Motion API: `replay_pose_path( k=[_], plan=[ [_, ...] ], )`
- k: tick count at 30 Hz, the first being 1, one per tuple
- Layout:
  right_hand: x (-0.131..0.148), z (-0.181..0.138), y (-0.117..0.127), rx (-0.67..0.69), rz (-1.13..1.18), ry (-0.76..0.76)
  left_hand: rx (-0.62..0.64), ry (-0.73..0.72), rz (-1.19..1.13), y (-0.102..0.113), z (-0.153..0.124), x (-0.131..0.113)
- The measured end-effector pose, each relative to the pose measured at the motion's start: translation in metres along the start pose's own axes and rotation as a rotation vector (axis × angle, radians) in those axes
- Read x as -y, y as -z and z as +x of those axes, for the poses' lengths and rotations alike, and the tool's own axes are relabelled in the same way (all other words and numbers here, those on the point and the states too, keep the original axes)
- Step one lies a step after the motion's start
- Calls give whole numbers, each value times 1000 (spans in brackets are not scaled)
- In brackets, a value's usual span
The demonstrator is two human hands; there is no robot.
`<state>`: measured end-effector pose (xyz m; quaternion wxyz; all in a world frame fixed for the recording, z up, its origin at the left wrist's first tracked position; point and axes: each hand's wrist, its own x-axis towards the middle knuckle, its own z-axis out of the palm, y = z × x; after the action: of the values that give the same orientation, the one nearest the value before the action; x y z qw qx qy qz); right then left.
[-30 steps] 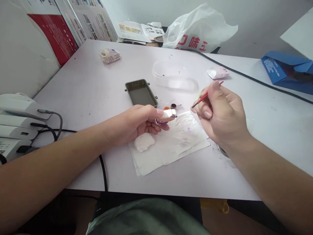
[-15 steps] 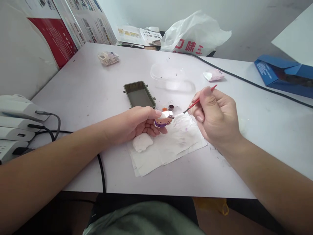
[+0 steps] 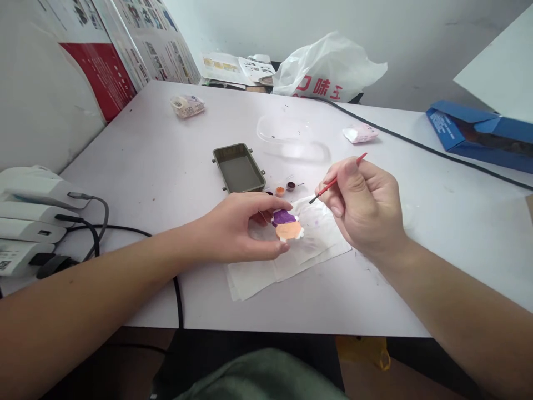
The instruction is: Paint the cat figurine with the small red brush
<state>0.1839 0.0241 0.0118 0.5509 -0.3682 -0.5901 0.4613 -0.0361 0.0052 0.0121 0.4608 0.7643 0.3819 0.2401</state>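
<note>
Between thumb and fingers, my left hand (image 3: 245, 225) grips a small figurine (image 3: 288, 225) painted purple and peach with white edges. My right hand (image 3: 362, 203) is closed around a thin red paintbrush (image 3: 335, 180), its dark tip pointing down-left, a short way from the figurine and apart from it. White tissue sheets (image 3: 258, 278) lie flat beneath both. Behind the figurine stand small paint pots, one orange (image 3: 280, 191) and one dark (image 3: 291, 186). The white lump that lay on the tissue is hidden behind my left hand.
A dark green tray (image 3: 241, 166) of water sits beyond my left hand. Farther back are a clear plastic lid (image 3: 287, 129), a pink packet (image 3: 360, 133) and another packet (image 3: 187, 106). A black cable (image 3: 400, 135) crosses right, near a blue box (image 3: 478, 133). Chargers (image 3: 33, 211) crowd the left edge.
My left hand has rolled over, turning the figurine so its purple and peach face shows, and covers the white lump. The brush stays in my right hand. The whole view has shifted slightly.
</note>
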Motion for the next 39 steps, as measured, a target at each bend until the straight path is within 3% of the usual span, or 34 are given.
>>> replay_pose_path(
  k=[3, 9, 16, 21, 28, 39],
  plan=[
    [-4, 3, -1, -25, -26, -23, -22, -11, 115, -1, -1, 0],
    [-10, 8, 4, -135, -122, -23, -32, 26, 99, -1, 0, 2],
    [-13, 20, 16, -134, -316, 70, -17, -1, 126, -3, 0, 5],
    [-23, 27, 13, -32, -506, 179, -21, -30, 165, -3, 1, 2],
    [-33, 35, 11, 9, -650, 199, -34, -52, 198, -5, 0, -1],
    [-29, 33, 9, -108, -686, 194, -54, -65, 203, -6, 0, 0]
  ],
)
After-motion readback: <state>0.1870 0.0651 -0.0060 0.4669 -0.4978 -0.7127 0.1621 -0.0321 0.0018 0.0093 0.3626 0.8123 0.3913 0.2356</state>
